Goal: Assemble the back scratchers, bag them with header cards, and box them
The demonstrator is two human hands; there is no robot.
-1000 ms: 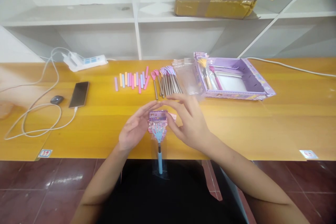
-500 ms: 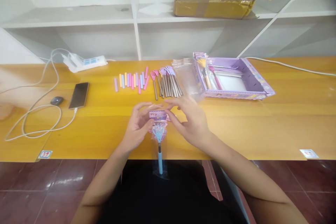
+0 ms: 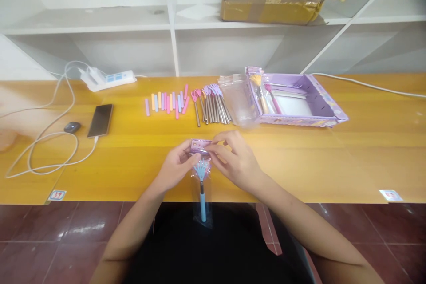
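Observation:
A blue back scratcher with a hand-shaped head lies inside a clear plastic bag, its handle hanging past the table's front edge. Across the bag's top sits a small purple header card. My left hand grips the card and bag top from the left, thumb in front. On the right, my right hand is closed, its thumb and fingertips pinching the card's right end. More printed pink and purple card shows behind the scratcher's head, partly hidden.
Farther back lie metal back scratcher rods, several coloured handle sleeves and empty clear bags. A purple box holds packed scratchers. A phone, mouse and power strip are left; a carton sits on the shelf.
My right hand has come down and closed on the card's right end. The left fingers have drawn in around the card, which now shows more of its face.

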